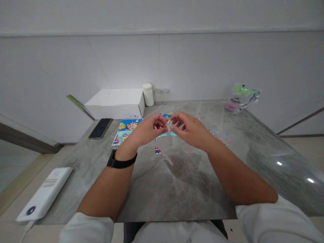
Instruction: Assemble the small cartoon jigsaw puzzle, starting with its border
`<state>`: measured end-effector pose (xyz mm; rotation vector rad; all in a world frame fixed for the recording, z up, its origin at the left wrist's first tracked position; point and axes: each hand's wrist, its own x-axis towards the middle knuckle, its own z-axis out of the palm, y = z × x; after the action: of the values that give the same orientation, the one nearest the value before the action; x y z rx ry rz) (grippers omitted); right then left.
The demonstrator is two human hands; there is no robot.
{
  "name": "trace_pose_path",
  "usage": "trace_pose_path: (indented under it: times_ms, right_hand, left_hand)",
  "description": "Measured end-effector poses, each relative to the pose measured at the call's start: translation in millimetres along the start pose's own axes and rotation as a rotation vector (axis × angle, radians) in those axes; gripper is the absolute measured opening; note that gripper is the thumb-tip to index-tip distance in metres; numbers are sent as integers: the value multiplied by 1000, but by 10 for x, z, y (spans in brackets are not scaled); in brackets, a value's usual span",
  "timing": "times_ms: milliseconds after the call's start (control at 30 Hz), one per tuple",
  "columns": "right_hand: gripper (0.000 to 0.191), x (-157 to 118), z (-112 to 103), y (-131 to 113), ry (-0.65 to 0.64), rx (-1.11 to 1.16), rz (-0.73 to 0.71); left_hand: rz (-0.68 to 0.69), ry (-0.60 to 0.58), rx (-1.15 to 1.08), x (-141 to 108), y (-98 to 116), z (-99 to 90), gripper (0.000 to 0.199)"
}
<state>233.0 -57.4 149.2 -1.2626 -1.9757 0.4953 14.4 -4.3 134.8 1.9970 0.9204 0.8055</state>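
My left hand (pixel 150 130), with a black band (pixel 124 163) at the wrist, hovers over the middle of the table with its fingers curled close to the thumb. Whatever may be pinched there is too small to make out. Facing it, my right hand (pixel 191 131) has bent fingers standing apart from its thumb, and nothing distinct shows in it. Between and behind the hands lie many small blue and yellow puzzle pieces (pixel 167 118). Light-blue pieces (pixel 162 135) lie just under the fingertips. Closer to me are a red and blue piece (pixel 158 150) and a small reddish piece (pixel 189 154).
Left of my hands lie colourful picture cards (pixel 121 137) and a phone (pixel 100 128). Behind stand a white box (pixel 113 101), a white bottle (pixel 148 95) and clear glasses (pixel 165 97). More pieces (pixel 222 137) and a plastic bag (pixel 243 98) are rightward. A white power bank (pixel 47 192) sits front left.
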Motion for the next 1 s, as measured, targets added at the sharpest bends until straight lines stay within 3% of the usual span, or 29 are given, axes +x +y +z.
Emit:
trace_pose_path:
  times_ms: [100,267,400,500,700,1000]
  right_hand:
    - [22,133,171,-118,-90,71,53]
    - [11,201,323,11,-100,249,88]
    - [16,164,295,157,-59,379,108]
    - [18,121,244,193,-27,421,111]
    - [21,67,175,118,15,453,94]
    - [17,65,151,76,-40,411,59]
  left_hand:
    - [25,48,-14,-82,9,-112,27]
    - [15,92,59,-92,-16,-145,28]
    - [-5,74,1,-62,-14,-141,29]
    - [19,107,79,-59,31,-132,26]
    - [-7,25,103,-100,192,-66,34]
    - [-17,64,194,-142,246,-81,32]
